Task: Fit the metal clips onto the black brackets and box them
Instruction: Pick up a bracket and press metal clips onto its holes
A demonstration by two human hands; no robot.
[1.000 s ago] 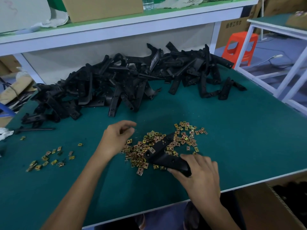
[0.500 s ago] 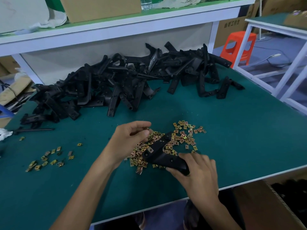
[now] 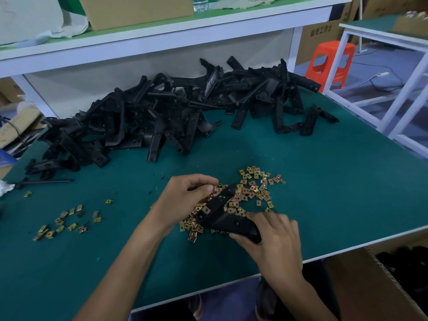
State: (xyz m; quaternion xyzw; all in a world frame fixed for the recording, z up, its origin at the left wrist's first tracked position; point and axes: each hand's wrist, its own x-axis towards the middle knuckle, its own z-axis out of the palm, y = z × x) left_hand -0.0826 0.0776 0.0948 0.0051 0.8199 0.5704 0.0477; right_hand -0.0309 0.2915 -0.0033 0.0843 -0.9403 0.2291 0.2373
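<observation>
- The right hand (image 3: 275,242), at about 5 o'clock in the view, holds a black bracket (image 3: 225,215); its fingers are closed around the near end of the bracket.
- The bracket points from the right hand toward 11 o'clock and lies over the pile of metal clips (image 3: 251,193) in the middle of the green desk (image 3: 335,193).
- The left hand (image 3: 185,200) is at the far end of this bracket, at 9 o'clock from it. Its fingers are narrow, the thumb and the first fingers pinched together at the tip of the bracket; whether there is a clip between them I cannot tell.
- A smaller group of loose clips (image 3: 67,220) lies well apart, at 9 o'clock near the left edge of the desk.
- A big heap of black brackets (image 3: 162,117) fills the far side of the desk, from 10 o'clock to 1 o'clock.
- A cardboard box (image 3: 375,283) stands below the desk edge at 4 o'clock.
- An orange stool (image 3: 330,62) stands on the floor at 2 o'clock.
</observation>
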